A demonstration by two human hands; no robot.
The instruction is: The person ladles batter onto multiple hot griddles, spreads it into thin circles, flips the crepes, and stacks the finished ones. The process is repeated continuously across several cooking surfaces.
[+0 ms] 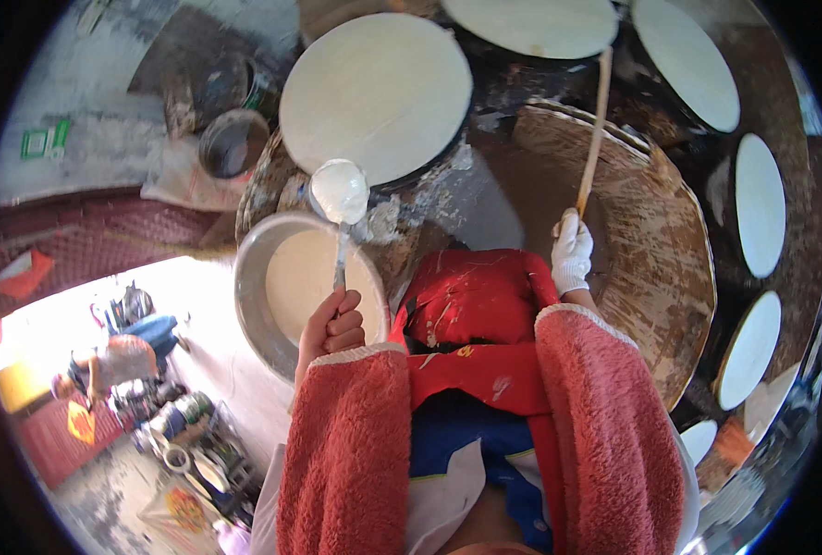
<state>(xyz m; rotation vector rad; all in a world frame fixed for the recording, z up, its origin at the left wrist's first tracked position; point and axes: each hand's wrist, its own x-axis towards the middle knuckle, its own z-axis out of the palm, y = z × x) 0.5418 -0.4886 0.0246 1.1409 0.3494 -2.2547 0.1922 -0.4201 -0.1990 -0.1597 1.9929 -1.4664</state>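
Rough, batter-spattered work area w/ a big round turntable (651, 240) carrying a ring of white discs. Landmark for everything below: the metal basin (254, 305) of pale batter, lower left of centre.

The ladle (340, 191) hangs just above the basin's far rim, bowl brim-full of white batter, thin handle running down over the basin. Left hand (330, 328), bare, is closed tight round the handle's low end, at the basin's near-right edge. Judgement: the loaded bowl is top-heavy and the batter runny, so it'll slop if tipped; the handle looks stiff but thin and prob. slick w/ batter. Best hold is low on the handle, as now, keeping the bowl level.

Right of the basin, past the red apron (471, 314), the right hand (571, 250) in a white glove is clenched on the bottom of a long wooden stick (596, 120) that slants up and away toward the far discs.

Beyond the basin, just past the ladle bowl, lies the nearest large white disc (377, 97), flat and smooth. More discs sit further right round the turntable rim, e.g. one (760, 203) well away.

Up-left of the basin: a dirty bucket (233, 143) on the floor. Below-left, well apart: another person (106, 365) bending amid clutter on sunlit ground.
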